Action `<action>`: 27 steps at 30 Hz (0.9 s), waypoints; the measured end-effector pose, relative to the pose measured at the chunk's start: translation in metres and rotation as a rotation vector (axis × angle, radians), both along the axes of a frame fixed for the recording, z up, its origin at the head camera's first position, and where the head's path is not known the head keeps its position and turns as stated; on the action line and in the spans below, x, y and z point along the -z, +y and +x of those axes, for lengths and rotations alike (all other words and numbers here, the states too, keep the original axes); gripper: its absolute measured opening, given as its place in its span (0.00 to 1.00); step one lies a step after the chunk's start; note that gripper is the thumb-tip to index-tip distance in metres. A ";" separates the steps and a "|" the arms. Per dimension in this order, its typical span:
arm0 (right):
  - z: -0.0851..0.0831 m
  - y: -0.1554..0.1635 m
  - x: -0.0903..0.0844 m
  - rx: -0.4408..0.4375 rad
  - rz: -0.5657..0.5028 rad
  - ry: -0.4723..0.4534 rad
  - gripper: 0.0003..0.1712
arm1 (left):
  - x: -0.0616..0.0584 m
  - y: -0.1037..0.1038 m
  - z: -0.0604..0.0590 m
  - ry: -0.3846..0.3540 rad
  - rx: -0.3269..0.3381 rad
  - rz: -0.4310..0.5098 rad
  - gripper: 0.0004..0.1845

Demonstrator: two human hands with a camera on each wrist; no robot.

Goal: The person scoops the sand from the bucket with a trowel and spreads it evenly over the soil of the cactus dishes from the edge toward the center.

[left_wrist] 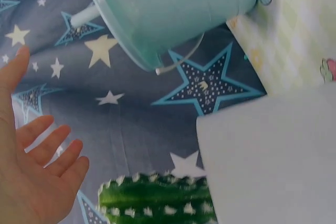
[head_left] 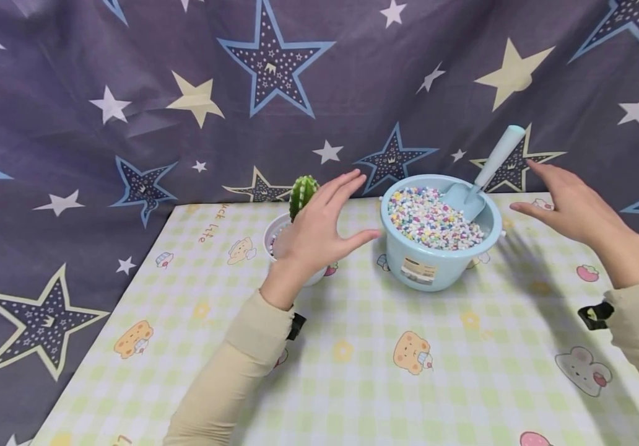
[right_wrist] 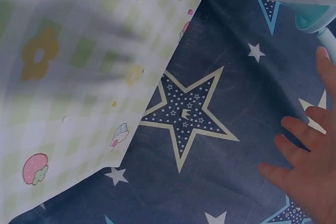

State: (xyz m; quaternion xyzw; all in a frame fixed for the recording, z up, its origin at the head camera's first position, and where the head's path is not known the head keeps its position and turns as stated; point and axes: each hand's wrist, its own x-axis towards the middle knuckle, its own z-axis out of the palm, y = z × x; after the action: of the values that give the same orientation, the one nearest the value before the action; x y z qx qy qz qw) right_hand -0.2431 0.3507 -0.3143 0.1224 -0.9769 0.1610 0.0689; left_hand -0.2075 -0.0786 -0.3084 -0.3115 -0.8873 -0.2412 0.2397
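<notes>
- My left hand (head_left: 319,232) is spread and holds nothing; it hovers in front of the small white pot (head_left: 280,241) with the green cactus (head_left: 303,193), palm turned toward the bucket
- The light blue bucket (head_left: 442,263) stands on the surface (head_left: 353,371) between my two hands, filled with coloured pebbles (head_left: 431,220), with a blue scoop (head_left: 483,179) stuck in at its right side, handle leaning up and back
- My right hand (head_left: 573,207) is also spread and grasps nothing, raised just right of the scoop handle
- I judge this as the reach toward the bucket, both hands closing in from either side; next I would need to settle them on its wall, or take the scoop handle
- Count: one cactus pot, one bucket, one scoop, two hands
</notes>
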 end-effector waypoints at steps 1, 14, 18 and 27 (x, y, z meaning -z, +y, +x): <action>0.000 -0.001 -0.001 -0.001 0.000 0.001 0.52 | 0.001 0.002 0.001 -0.004 -0.002 -0.006 0.47; 0.003 -0.009 -0.007 0.000 -0.008 0.003 0.51 | 0.015 0.020 0.000 -0.055 -0.020 -0.027 0.46; 0.003 -0.011 -0.008 -0.003 -0.012 0.010 0.51 | 0.022 0.024 -0.002 -0.070 -0.022 -0.019 0.46; 0.003 -0.016 -0.010 -0.007 -0.009 0.009 0.51 | 0.032 0.030 -0.002 -0.112 -0.069 -0.019 0.44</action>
State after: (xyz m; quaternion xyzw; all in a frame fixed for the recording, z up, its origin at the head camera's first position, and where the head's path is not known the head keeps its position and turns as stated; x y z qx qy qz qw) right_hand -0.2398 0.3348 -0.3046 0.1262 -0.9755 0.1648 0.0734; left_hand -0.2096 -0.0486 -0.3409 -0.2690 -0.9118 -0.2416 0.1949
